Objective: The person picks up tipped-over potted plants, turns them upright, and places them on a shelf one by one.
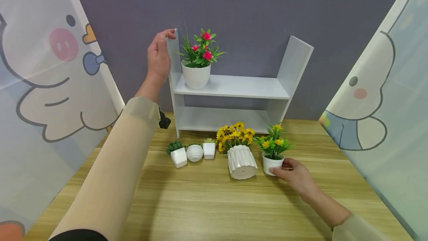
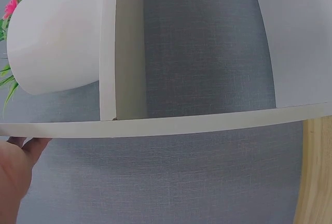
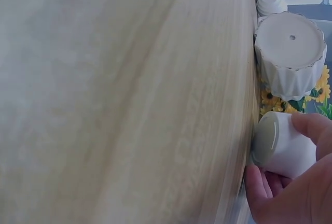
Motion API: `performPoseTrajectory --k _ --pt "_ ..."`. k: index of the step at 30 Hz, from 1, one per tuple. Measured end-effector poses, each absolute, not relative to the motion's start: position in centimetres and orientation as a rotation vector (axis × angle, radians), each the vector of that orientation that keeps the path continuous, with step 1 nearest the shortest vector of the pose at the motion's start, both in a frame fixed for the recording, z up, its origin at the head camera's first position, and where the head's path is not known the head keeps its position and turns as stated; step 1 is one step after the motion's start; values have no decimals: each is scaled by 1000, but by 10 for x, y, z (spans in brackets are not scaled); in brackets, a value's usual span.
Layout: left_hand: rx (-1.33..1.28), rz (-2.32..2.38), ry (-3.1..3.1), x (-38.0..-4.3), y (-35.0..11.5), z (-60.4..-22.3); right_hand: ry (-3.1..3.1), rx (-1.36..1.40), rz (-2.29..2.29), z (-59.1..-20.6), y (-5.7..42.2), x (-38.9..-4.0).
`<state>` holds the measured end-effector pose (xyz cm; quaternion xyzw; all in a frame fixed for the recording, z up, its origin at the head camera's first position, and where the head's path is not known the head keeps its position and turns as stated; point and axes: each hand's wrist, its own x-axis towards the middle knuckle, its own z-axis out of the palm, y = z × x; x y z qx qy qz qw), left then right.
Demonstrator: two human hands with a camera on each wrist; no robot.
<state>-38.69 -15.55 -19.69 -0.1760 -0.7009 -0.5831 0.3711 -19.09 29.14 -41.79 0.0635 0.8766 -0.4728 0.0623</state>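
My left hand point(image 1: 159, 55) is at the top of the left side panel of a white two-tier shelf point(image 1: 234, 86), its fingertips touching the panel. On the upper tier, beside that panel, a white pot of pink flowers point(image 1: 196, 74) stands upright. With thumb and fingers on either side, my right hand point(image 1: 298, 177) grips a small white pot of yellow flowers point(image 1: 272, 163) low down, at the table. Left of it lies a ribbed white pot point(image 1: 241, 161) with yellow daisy-like flowers, base toward me. The right wrist view shows the held pot point(image 3: 290, 149) with part of its base visible.
Several small white succulent pots point(image 1: 194, 153) lie in a row on the wooden table point(image 1: 200, 203), left of the ribbed pot. A grey wall point(image 1: 240, 6) stands behind the shelf. Cartoon-printed cloths point(image 1: 50, 84) hang at both sides.
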Motion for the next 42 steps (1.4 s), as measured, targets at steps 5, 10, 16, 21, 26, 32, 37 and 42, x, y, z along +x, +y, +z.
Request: performPoseTrajectory --k 5,10,16,21,26,32,37,42 --pt "-451 -1500 -1795 -387 -156 -196 2678 190 -1412 -418 290 -194" --pt "-456 -1504 -1788 -387 -156 -196 2689 183 -1398 -419 291 -197" --pt "-456 -1501 -1791 -386 -156 -196 2721 189 -1354 -421 289 -204" --pt "-456 -1499 -1794 -386 -156 -197 2734 184 -1353 -422 287 -211" --pt "-446 -1495 -1807 -385 -156 -197 2722 189 -1371 -424 287 -215" --pt "-451 -1503 -1804 -385 -155 -197 2723 191 -1403 -425 286 -217" --pt "-455 -1502 -1799 -386 -155 -197 2712 199 -1395 -426 285 -219" --pt "-448 -1489 -1812 -386 -156 -198 2713 179 -1371 -425 282 -221"
